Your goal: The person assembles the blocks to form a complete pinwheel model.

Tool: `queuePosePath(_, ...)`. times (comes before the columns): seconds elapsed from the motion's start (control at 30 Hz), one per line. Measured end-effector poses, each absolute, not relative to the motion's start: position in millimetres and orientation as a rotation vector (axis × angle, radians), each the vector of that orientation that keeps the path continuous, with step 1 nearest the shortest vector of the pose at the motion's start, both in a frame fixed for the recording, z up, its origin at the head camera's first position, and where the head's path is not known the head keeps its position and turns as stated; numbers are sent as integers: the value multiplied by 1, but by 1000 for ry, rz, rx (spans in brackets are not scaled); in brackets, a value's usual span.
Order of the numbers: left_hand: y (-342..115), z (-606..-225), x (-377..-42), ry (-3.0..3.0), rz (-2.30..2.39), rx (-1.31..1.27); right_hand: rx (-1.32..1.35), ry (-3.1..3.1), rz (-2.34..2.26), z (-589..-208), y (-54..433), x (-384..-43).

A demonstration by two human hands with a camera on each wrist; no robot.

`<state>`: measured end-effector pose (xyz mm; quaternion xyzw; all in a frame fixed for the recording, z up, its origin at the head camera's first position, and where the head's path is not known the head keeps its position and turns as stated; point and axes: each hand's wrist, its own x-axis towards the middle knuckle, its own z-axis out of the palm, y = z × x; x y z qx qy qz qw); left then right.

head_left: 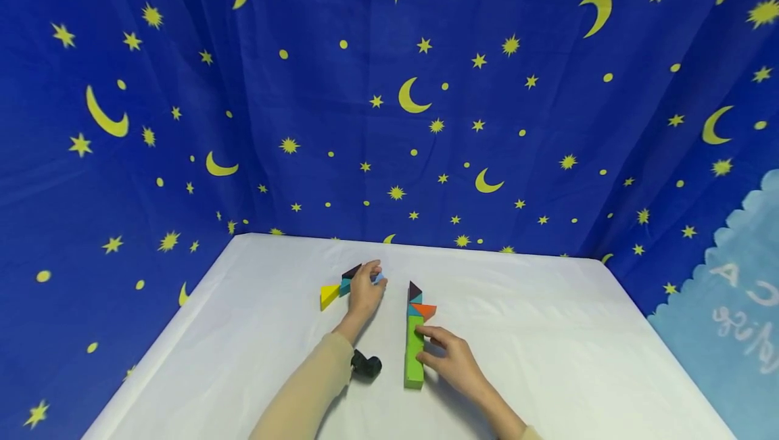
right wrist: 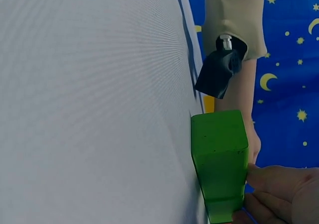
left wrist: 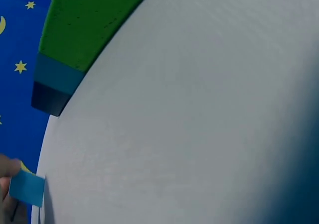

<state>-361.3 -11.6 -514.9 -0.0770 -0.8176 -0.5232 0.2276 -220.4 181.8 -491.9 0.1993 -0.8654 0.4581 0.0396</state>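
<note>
My left hand [head_left: 365,291] is at the back left of the table, pinching a light blue block [left wrist: 27,189] between thumb and fingers. Beside it lie a yellow triangular block [head_left: 329,295], a dark triangular block [head_left: 351,272] and a teal block [head_left: 345,286], partly hidden by the hand. In the middle, a long green block shape [head_left: 414,352] runs toward me. At its far end are blue pieces [head_left: 415,309], a dark triangle [head_left: 414,290] and an orange triangle [head_left: 425,311] jutting right. My right hand [head_left: 453,359] touches the green's right side with thumb and fingertips.
A white cloth [head_left: 548,338] covers the table. Blue curtains [head_left: 341,102] with moons and stars stand behind and at the sides. A black device [right wrist: 219,72] sits at the left sleeve's cuff. A light blue panel with lettering [head_left: 730,298] hangs at the right.
</note>
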Motion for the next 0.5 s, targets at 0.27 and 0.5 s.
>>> queuePosePath(0.27,-17,-517,-357,-2279,-1476,-447,606,-2663,1384,-491,182,-222)
queuePosePath(0.5,-18,-516,-349,-2337,-1446,-419,615,-2661,1393,-491,183,-223)
